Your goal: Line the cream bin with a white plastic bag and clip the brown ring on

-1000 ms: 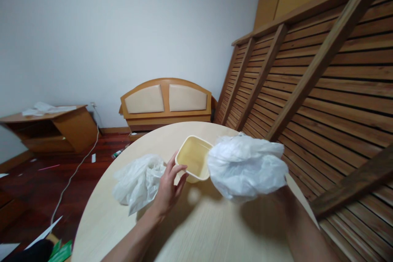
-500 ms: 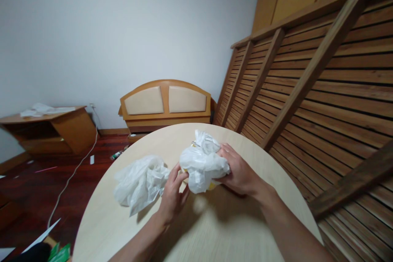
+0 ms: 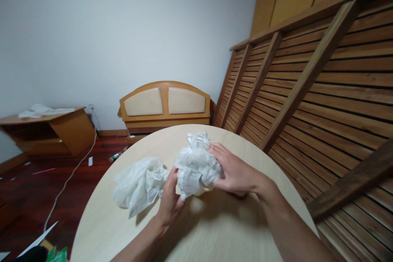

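Between my hands is a crumpled white plastic bag (image 3: 196, 170), bunched into a bundle above the round table (image 3: 233, 229). A pale yellowish patch shows at its lower edge; what is inside is hidden. My left hand (image 3: 171, 196) grips the bundle's left side, with the thumb low and the fingers partly behind it. My right hand (image 3: 235, 170) is wrapped round the right side, fingers over the top. Just left of my left hand, a second crumpled white plastic bag (image 3: 138, 186) lies on the table.
A wooden headboard (image 3: 166, 102) stands against the wall beyond the table. Slatted wooden panels (image 3: 307, 110) lean on the right. At left are a low wooden cabinet (image 3: 67, 131) and a cable (image 3: 66, 184) on the dark red floor.
The bundle has turned and shifted slightly left in my hands; less yellow shows on it. My right hand has moved left with it. The other bag lies as before.
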### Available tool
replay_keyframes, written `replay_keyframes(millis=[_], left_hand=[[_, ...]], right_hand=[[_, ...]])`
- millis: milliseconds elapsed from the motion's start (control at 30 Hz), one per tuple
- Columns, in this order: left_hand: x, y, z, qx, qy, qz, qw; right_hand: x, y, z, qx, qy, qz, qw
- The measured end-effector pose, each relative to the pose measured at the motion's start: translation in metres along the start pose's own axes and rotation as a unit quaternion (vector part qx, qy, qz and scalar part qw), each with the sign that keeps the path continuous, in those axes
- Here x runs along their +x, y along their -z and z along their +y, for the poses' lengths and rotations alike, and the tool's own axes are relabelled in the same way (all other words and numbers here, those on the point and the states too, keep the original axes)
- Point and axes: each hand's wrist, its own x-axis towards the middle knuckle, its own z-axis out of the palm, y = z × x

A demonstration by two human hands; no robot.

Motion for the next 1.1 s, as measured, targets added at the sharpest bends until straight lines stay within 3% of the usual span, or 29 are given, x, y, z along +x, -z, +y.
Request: replay_keyframes(millis=[133,300,533,700,900,1100], left_hand=[[-0.006,-0.002,-0.006,-0.020,0.045,0.002,0.999],[-0.002,-0.002,-0.005,-0.075,0.094,-0.007,0.993],[0.004,-0.001,0.003,-0.128,0.123,-0.012,0.984],[-0.004,-0.004,-0.003,-0.131,0.114,-0.022,0.985],[-0.004,-0.003,0.003,-0.171,0.058,-0.010,0.983],[0.004,0.008,0.008,-0.064,0.034,-0.070,0.995]], right_hand=[[-0.001,0.008,-0.003,0.090,-0.026,-0.021,0.995],[0.001,-0.007,0.008,0.181,-0.048,-0.038,0.982],[-0.001,-0.002,0.013,0.212,-0.087,-0.087,0.969],[0.000,0.008,0.011,0.101,-0.104,-0.023,0.989],[0.002,-0.010,0.002,-0.043,-0.121,-0.088,0.988],[0.003,-0.014,-0.011,-0.099,-0.132,-0.089,0.982]])
